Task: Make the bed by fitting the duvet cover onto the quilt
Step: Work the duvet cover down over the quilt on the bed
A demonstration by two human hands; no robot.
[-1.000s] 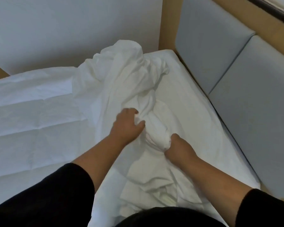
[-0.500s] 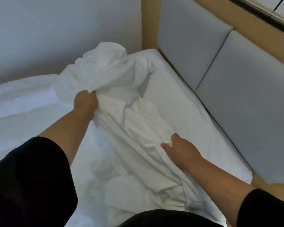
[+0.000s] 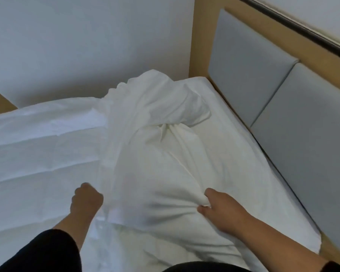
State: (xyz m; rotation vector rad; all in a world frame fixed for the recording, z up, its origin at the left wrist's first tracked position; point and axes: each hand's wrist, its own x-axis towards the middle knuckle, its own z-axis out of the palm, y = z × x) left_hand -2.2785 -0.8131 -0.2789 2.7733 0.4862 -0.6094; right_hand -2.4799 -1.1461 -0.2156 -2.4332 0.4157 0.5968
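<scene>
A bunched white duvet cover (image 3: 157, 146) lies across the bed, heaped up toward the far corner and stretched toward me. Whether the quilt sits inside it I cannot tell. My right hand (image 3: 220, 209) pinches a gathered fold of the cover on its near right side. My left hand (image 3: 86, 201) is curled into a fist at the cover's left edge, its fingers hidden, so what it grips is unclear. Flat white bedding (image 3: 37, 150) spreads out to the left.
A grey padded headboard (image 3: 263, 85) in a tan wooden frame runs along the right side of the bed. A pale wall (image 3: 77, 46) stands behind the bed. The mattress edge (image 3: 283, 193) shows beside the headboard.
My left hand came down and toward me from the raised bundle to the cover's near left edge. The cover now lies flatter and more spread out. My right hand kept its hold.
</scene>
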